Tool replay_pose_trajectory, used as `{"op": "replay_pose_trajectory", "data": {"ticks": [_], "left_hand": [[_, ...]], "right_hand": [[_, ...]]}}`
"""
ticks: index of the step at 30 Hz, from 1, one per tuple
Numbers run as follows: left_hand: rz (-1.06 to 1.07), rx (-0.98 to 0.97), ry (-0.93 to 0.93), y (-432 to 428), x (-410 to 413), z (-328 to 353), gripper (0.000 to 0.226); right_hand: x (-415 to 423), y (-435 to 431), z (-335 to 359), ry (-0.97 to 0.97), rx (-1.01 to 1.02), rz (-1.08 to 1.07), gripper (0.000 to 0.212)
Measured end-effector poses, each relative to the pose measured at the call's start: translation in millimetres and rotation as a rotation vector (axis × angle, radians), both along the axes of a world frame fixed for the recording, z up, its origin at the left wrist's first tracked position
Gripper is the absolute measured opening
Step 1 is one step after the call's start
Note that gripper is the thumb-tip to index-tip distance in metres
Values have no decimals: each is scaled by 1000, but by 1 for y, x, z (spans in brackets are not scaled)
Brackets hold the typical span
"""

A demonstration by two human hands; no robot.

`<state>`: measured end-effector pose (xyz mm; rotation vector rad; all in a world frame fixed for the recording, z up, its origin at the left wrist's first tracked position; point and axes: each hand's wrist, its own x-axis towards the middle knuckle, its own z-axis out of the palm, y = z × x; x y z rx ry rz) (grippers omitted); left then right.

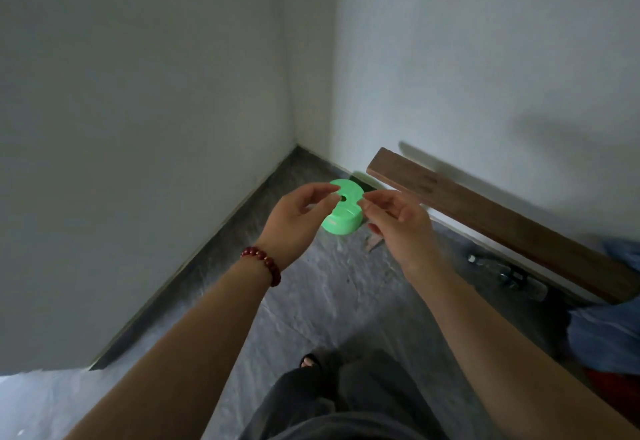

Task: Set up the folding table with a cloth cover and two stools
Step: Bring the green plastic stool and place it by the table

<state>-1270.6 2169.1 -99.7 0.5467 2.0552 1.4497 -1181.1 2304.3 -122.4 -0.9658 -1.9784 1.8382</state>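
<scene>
Left hand (pixel 294 219), right hand (pixel 401 223) overlap stool (pixel 341 224) beside board (pixel 485 217)

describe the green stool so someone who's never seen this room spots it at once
Find the far corner where the grey floor meets the white walls. There, just left of the far end of the brown wooden board leaning on the right wall, is the green stool. It is the only bright green thing, round, with a small dark hole on top.
</scene>
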Motion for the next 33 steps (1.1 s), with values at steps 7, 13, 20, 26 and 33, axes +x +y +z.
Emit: {"op": "replay_pose_trajectory", "data": {"ticks": [7, 13, 20, 26, 33], "left_hand": [[42, 36, -51, 46, -76, -21, 11], [24, -60, -33, 104, -150, -49, 10], [-71, -143, -47, 159, -235, -110, 10], [-169, -228, -61, 195, -306, -208, 10], [-282, -312, -39, 224, -360, -363, 16]], "right_hand": [[-77, 51, -20, -30, -61, -2, 10], [-149, 103, -56, -59, -131, 10, 16], [-226, 149, -121, -141, -120, 56, 4], [-285, 172, -213, -202, -120, 36, 3], [-336, 192, -355, -221, -117, -93, 19]]}}
